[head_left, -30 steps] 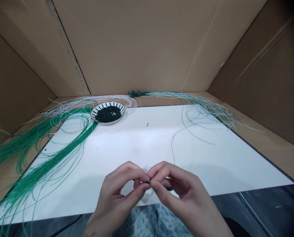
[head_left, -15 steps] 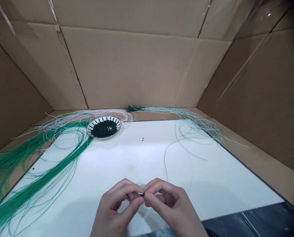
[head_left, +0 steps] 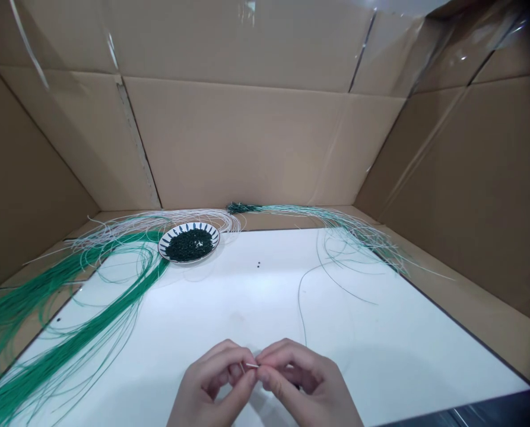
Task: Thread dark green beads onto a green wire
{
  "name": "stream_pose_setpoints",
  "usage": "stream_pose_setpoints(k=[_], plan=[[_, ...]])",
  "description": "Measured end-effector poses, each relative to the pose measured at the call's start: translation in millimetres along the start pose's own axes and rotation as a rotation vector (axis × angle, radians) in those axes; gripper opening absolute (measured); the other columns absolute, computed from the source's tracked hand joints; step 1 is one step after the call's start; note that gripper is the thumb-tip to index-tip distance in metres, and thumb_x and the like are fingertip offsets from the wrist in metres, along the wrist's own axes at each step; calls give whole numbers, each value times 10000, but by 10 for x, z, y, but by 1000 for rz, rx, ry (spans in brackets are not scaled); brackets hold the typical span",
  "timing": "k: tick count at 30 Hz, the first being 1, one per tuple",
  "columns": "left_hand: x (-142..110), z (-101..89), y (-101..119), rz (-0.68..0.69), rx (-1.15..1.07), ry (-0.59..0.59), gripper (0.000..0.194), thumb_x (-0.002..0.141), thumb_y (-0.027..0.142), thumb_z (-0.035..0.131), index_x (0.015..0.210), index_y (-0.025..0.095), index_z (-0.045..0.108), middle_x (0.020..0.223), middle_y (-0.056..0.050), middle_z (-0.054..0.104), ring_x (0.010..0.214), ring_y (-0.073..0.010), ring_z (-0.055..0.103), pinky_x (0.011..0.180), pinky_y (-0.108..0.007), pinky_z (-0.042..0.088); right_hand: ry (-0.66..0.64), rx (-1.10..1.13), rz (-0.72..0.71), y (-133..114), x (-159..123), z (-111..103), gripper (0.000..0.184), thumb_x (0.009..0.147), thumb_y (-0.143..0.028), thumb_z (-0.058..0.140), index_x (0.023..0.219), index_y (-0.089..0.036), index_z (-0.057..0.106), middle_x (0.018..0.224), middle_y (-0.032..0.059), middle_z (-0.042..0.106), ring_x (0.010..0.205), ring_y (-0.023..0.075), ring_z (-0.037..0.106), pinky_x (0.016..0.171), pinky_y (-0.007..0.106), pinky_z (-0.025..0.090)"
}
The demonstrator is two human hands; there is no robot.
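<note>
Fingertip to fingertip, my two hands meet low in the middle of the head view, above the white board (head_left: 229,296). My left hand (head_left: 213,379) is closed in a pinch on a short, thin pale wire (head_left: 251,365) that points left from the fingertips. Thumb and forefinger of my right hand (head_left: 307,379) pinch the other end of it, where a tiny dark piece shows only in part. Most of that dark piece is hidden by the fingers. A second small dark spot (head_left: 296,386) shows under my right hand; what it is I cannot tell.
A striped plate (head_left: 161,252) of small dark green pieces (head_left: 189,244) stands at the back left. Green strands (head_left: 91,326) spread down the left side, with white strands (head_left: 126,225) behind. A dark-tipped bundle (head_left: 242,207) trails right along the back. Cardboard walls (head_left: 238,148) enclose the board.
The view has tilted up, so everything sits lower. The dark piece visible between my fingertips is now mostly covered by my right fingers, and more of the pale wire shows.
</note>
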State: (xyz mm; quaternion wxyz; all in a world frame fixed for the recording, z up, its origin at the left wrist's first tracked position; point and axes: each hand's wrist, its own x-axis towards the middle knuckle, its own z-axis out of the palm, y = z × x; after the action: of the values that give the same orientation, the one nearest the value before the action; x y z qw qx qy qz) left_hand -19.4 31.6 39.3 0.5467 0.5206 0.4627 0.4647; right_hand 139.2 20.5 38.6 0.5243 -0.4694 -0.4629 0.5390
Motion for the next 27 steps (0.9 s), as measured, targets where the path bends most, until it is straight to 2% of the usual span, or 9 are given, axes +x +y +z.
stream_pose_setpoints(k=[9,16,22,24,26,27], plan=[[-30,19,53,-114,-74,-39,190,768,365,797,728,183,760,607,43,479,561,-105,396,544,-244,276,21,40,75,-93,-56,6,137,760,-315,849,685,-214,795,773,21,762,663,136,666,631,208,525],[-49,23,95,-117,-53,3,130,773,321,780,724,201,780,603,39,492,583,-117,392,563,-253,305,30,33,97,-118,-51,17,94,753,-264,832,670,-233,803,729,8,746,671,140,664,624,206,513],[-30,4,61,-91,-44,7,91,794,304,774,753,223,782,741,6,602,663,-133,467,624,-242,378,79,-94,60,-99,-41,13,75,732,-286,847,665,-279,816,820,21,782,833,195,689,647,248,478],[-15,-2,30,-96,-44,-4,96,804,309,770,766,222,778,752,3,610,675,-135,479,629,-241,378,96,-160,32,-87,-30,14,66,732,-292,850,671,-294,823,797,9,760,786,175,661,627,250,457],[3,-4,5,-122,-48,-3,105,802,311,770,768,212,775,727,7,601,663,-132,465,620,-244,358,108,-173,65,-75,-12,19,41,716,-294,863,744,-306,835,734,-14,724,707,147,629,614,242,449],[13,-5,-5,-140,-52,1,112,799,311,771,766,205,772,713,10,594,655,-129,454,615,-245,345,112,-150,103,-72,-2,22,115,699,-292,877,803,-309,833,697,-30,706,671,135,618,613,235,454]])
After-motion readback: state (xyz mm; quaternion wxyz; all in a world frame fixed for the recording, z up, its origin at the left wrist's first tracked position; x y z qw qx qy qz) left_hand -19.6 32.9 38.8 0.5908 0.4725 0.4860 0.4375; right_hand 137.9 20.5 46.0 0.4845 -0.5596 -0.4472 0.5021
